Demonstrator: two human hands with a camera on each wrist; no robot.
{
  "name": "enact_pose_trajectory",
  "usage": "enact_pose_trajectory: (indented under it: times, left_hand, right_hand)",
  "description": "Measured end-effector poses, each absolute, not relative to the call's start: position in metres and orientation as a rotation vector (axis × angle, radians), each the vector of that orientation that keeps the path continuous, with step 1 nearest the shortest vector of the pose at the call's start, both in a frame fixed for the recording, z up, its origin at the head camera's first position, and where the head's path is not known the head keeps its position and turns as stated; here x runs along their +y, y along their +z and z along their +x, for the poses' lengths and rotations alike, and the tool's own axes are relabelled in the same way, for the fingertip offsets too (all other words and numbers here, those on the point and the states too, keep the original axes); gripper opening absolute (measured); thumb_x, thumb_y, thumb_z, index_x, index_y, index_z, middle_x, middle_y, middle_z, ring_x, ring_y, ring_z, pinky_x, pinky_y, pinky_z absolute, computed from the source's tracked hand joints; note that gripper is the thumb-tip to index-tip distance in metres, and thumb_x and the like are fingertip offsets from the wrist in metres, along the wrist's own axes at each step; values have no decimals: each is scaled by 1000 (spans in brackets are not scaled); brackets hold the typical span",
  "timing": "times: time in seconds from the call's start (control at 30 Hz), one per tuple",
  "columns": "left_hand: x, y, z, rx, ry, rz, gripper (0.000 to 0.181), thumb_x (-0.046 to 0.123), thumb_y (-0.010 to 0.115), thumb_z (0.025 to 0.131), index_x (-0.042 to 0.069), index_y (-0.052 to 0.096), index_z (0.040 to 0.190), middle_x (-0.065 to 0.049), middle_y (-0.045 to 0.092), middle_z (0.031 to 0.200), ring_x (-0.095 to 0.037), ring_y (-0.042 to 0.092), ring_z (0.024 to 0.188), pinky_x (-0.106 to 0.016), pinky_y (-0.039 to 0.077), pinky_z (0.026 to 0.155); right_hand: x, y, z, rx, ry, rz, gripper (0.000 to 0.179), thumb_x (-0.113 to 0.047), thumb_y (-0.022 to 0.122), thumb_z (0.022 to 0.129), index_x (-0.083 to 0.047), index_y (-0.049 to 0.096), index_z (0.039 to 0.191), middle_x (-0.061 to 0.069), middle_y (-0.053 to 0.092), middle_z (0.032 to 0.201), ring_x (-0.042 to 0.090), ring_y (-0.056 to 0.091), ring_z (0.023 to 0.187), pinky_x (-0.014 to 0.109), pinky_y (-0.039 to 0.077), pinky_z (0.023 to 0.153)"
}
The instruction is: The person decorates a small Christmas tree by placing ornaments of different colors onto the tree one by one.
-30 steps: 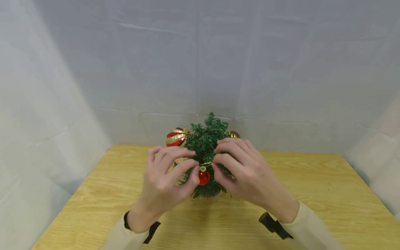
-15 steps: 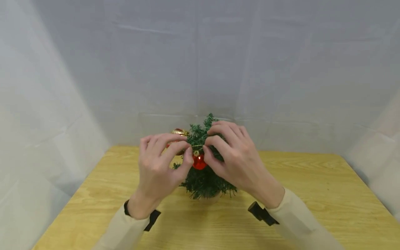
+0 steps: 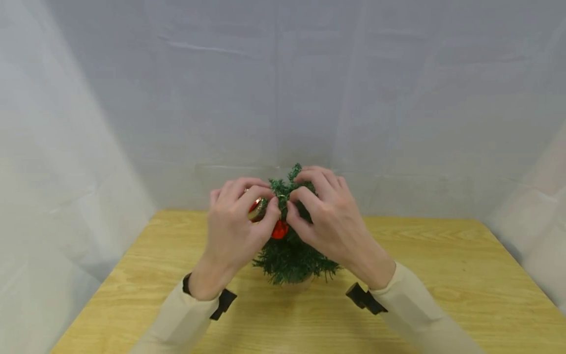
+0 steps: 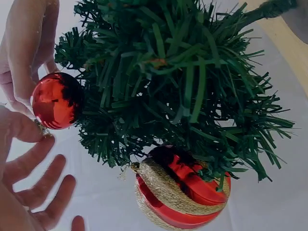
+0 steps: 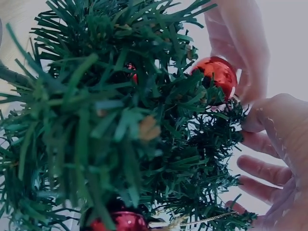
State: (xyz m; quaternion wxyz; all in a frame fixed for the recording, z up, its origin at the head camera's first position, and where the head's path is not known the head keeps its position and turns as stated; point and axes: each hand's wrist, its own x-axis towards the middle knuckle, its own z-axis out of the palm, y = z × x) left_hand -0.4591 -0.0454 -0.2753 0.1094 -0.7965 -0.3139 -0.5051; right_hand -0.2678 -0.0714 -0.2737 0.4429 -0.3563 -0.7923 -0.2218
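A shiny red bauble [image 3: 279, 230] hangs against the front of a small green Christmas tree [image 3: 294, 260], below my fingertips. Its thin gold string [image 3: 281, 196] runs between both hands near the upper branches. My left hand [image 3: 239, 223] pinches one side of the string between thumb and index finger. Opposite it, my right hand [image 3: 329, 211] pinches the other side, its upper fingers overlapping the foliage. In the left wrist view the red bauble [image 4: 55, 101] touches the needles, its gold cap by the left fingertips. The right wrist view shows the bauble [image 5: 217, 76] beyond the branches.
A larger red and gold striped bauble [image 4: 185, 192] hangs on the tree's left side, partly behind my left hand in the head view. Another red bauble [image 5: 120, 220] shows low in the right wrist view. The tree stands on a wooden table [image 3: 424, 275] before a pale sheet [image 3: 283, 98].
Both hands have risen up the tree with the red bauble and its string, from the lower front to the upper branches. The gold-brown bauble at right is now hidden behind my right hand.
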Motion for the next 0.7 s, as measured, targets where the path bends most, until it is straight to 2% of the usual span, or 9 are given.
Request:
enact_pose_trajectory:
  times: [0.17,0.4,0.7]
  left_hand:
    - [-48,-276,-463,-1041,-1401,-2445,7,15,73,90,15,74,83,-4,72,105,-29,63,95,-51,41,83]
    - [-50,-272,-468,-1136,-1353,-2645,8,15,72,91,18,73,84,-1,72,110,-27,63,107,-59,42,94]
    - [-51,-272,-472,-1138,-1363,-2719,7,17,72,94,16,75,88,0,71,113,-26,63,107,-50,45,89]
  right_hand:
    - [-70,-272,-268,-2016,-525,-863,4,-12,70,91,-12,71,88,15,64,120,37,56,126,55,49,100]
    - [-69,-270,-267,-2089,-479,-815,7,-11,73,88,-14,73,82,16,64,125,39,54,128,54,45,110]
    - [-69,-271,-268,-2082,-458,-815,6,-12,75,88,-14,73,82,16,64,126,39,53,130,55,44,111]
